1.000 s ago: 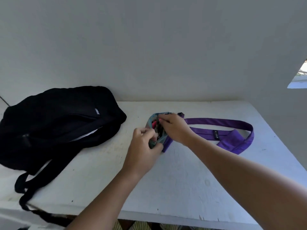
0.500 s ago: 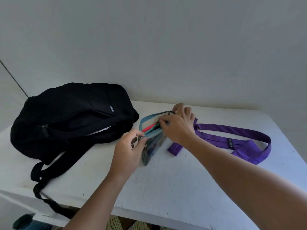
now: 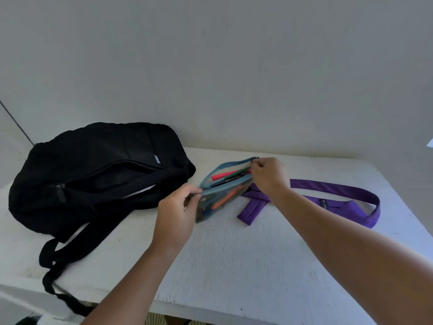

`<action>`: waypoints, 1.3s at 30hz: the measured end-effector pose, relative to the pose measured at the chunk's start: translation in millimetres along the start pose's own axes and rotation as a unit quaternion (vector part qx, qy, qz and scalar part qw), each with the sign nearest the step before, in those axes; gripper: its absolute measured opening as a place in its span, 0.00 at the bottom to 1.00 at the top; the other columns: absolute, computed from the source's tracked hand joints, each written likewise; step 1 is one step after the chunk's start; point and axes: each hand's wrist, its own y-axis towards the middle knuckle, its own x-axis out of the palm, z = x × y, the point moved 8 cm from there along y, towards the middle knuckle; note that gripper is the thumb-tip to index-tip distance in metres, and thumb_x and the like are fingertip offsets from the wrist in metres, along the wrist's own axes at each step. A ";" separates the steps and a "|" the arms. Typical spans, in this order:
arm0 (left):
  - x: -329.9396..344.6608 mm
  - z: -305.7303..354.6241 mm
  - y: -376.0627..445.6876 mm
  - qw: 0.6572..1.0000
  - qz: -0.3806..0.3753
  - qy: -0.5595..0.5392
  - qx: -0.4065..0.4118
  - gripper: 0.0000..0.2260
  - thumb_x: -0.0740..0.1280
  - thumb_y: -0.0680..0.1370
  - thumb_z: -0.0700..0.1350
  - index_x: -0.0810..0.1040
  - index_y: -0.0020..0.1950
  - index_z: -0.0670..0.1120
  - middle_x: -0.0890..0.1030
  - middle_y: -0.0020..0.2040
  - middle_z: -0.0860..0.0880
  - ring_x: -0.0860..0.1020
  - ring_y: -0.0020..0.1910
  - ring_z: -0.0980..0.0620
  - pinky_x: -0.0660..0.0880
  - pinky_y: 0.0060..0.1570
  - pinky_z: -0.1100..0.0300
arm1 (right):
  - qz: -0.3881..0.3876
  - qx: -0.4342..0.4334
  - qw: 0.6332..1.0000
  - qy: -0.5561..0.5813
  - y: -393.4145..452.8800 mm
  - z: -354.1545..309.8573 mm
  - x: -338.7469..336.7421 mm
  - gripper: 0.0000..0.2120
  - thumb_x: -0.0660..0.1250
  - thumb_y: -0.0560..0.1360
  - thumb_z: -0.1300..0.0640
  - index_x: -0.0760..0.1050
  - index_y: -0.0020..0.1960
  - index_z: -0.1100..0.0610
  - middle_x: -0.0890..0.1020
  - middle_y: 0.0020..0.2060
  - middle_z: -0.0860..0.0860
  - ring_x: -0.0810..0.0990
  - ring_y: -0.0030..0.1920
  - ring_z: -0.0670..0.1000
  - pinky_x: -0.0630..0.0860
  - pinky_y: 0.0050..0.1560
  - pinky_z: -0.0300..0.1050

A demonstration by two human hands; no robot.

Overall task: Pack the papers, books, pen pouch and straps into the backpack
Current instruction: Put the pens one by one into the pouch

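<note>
Table [image 3: 234, 266], white and rough, carries everything here. Backpack [image 3: 93, 174], black, lies on its left part against the wall, its main zip gaping; a pale edge inside the mouth may be paper, though that is too small to tell. Its shoulder straps trail over the near edge. Strap [image 3: 332, 198], purple, lies looped on the right part of the table, one end tucked under the right wrist.

Pouch [image 3: 222, 191], clear with blue trim, is held up between the two hands, just right of the backpack's opening. A second ago it sat low on the table above the strap with both hands bunched over it; now it is lifted, stretched out lengthwise and carried toward the backpack. Its top is open, and red, green and orange pens show through the mouth and the clear side.

Left hand [image 3: 175, 219] pinches the near corner of the pouch at the zip end, fingers curled. Right hand [image 3: 269, 177] pinches the far end of the zip line, seemingly at the slider, though the pull itself is hidden.

Judging by that grip, the pouch is being held taut for zipping; once closed it should go into the backpack, with the strap left to pack.
</note>
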 end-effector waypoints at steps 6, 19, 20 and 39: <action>5.2 -3.0 -6.6 0.998 0.013 -0.032 -0.043 0.11 0.69 0.81 0.41 0.77 0.63 0.50 0.84 0.50 0.57 0.82 0.51 0.63 0.79 0.47 0.69 | 0.007 -0.070 0.991 -0.116 -17.2 -19.5 0.0 0.14 0.62 0.81 0.47 0.82 0.62 0.41 0.71 0.58 0.50 0.69 0.61 0.55 0.66 0.60 0.47; -1.1 -18.0 -15.6 0.988 0.019 -0.119 -0.092 0.05 0.71 0.81 0.45 0.82 0.55 0.46 0.86 0.46 0.55 0.85 0.48 0.58 0.81 0.47 0.63 | -0.256 -0.185 0.949 0.012 -75.4 -80.4 67.2 0.07 0.72 0.78 0.44 0.88 0.51 0.44 0.87 0.44 0.40 0.85 0.46 0.43 0.83 0.56 0.53; -0.9 -18.9 -16.0 0.988 0.018 -0.119 -0.094 0.06 0.71 0.81 0.46 0.82 0.55 0.46 0.86 0.46 0.55 0.85 0.48 0.58 0.81 0.47 0.63 | -0.270 -0.172 0.947 0.021 -75.6 -80.1 67.4 0.07 0.73 0.78 0.45 0.88 0.52 0.45 0.87 0.44 0.41 0.85 0.46 0.44 0.83 0.57 0.53; -9.2 -16.2 -15.7 0.997 -0.033 -0.071 -0.018 0.02 0.70 0.81 0.44 0.82 0.51 0.48 0.84 0.44 0.58 0.83 0.47 0.60 0.80 0.43 0.66 | -0.229 0.017 0.973 -0.038 -66.9 -51.8 52.1 0.14 0.70 0.79 0.44 0.84 0.47 0.54 0.84 0.44 0.53 0.80 0.50 0.57 0.72 0.65 0.64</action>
